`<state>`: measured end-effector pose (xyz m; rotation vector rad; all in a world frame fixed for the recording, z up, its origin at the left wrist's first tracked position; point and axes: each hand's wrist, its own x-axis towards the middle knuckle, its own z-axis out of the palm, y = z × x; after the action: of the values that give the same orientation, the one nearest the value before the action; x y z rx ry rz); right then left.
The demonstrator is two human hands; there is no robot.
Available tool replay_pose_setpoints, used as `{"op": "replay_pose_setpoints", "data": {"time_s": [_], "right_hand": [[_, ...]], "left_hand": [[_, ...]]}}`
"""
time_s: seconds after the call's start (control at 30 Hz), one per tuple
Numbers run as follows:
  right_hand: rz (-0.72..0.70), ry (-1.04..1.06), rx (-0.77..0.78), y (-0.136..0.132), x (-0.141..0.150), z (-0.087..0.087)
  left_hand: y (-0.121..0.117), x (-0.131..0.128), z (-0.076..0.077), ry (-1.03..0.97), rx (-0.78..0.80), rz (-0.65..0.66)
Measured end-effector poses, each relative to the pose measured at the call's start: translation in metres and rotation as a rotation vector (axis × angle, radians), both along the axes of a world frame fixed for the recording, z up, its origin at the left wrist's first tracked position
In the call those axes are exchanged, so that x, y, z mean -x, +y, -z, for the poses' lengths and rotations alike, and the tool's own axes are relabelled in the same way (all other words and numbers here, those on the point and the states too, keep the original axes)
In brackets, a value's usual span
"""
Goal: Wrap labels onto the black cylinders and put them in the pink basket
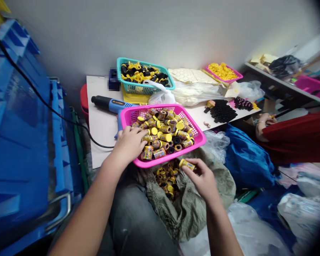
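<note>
A pink plastic basket (201, 139) full of small printed canisters, many with yellow caps and some with black ends, rests at the table's front edge. My left hand (130, 142) reaches over its left rim, thumb and fingers closed around a small canister (146, 137) in the pile. In front of the basket, my right hand (202, 174) pinches a yellow-capped small canister (187, 164) between thumb and fingers. Below it gapes a grey-green woven sack (194, 202), with many similar canisters (169, 179) inside.
Behind the basket lie a blue heat gun (117, 105) and a teal basket (146, 86) of black and yellow parts. Black pieces (222, 111) and a pink tray (238, 76) of yellow parts are farther right. Blue crates (18, 142) stand left; another person's red sleeve (301, 135) shows right.
</note>
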<state>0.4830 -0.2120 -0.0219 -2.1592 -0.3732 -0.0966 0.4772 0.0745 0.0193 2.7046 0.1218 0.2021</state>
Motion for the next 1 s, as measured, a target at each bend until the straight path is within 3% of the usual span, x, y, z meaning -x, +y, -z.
{"op": "replay_pose_setpoints", "data": {"time_s": [0.1, 0.2, 0.27, 0.3, 0.37, 0.47, 0.57, 0.67, 0.83, 0.9, 0.97, 1.0], "right_hand": [[0.025, -0.271, 0.172, 0.009, -0.023, -0.003], [0.023, -0.469, 0.141, 0.027, -0.065, -0.010], [-0.042, -0.450, 0.201, 0.039, -0.092, -0.010], [-0.063, -0.430, 0.236, 0.044, -0.102, -0.009], [-0.053, -0.419, 0.244, 0.046, -0.108, -0.007], [0.039, -0.456, 0.077, 0.031, -0.086, -0.009], [0.022, -0.390, 0.009, 0.007, -0.052, -0.015], [-0.043, -0.370, 0.131, 0.003, -0.047, -0.017], [-0.021, -0.409, 0.225, 0.048, -0.120, -0.017], [-0.114, -0.383, 0.335, 0.063, -0.147, -0.019], [-0.171, -0.385, 0.380, 0.065, -0.154, -0.023], [-0.134, -0.393, 0.348, 0.061, -0.150, -0.025]], "left_hand": [[0.008, -0.007, 0.010, -0.087, 0.015, -0.006], [0.002, 0.005, -0.009, -0.296, 0.272, -0.042], [-0.020, 0.016, -0.024, -0.319, 0.417, 0.065], [-0.035, 0.021, -0.029, -0.245, 0.433, 0.212], [-0.066, 0.026, -0.033, -0.097, 0.263, 0.453], [-0.090, 0.027, -0.031, -0.082, 0.094, 0.547], [-0.071, 0.024, -0.030, -0.094, 0.049, 0.361], [-0.041, 0.020, -0.025, 0.091, -0.045, 0.065], [-0.021, 0.012, -0.014, 0.274, 0.069, 0.015], [-0.015, 0.012, -0.018, 0.284, 0.151, -0.011], [-0.010, 0.013, -0.026, 0.231, 0.270, -0.020], [-0.010, 0.015, -0.030, 0.172, 0.347, -0.003]]}}
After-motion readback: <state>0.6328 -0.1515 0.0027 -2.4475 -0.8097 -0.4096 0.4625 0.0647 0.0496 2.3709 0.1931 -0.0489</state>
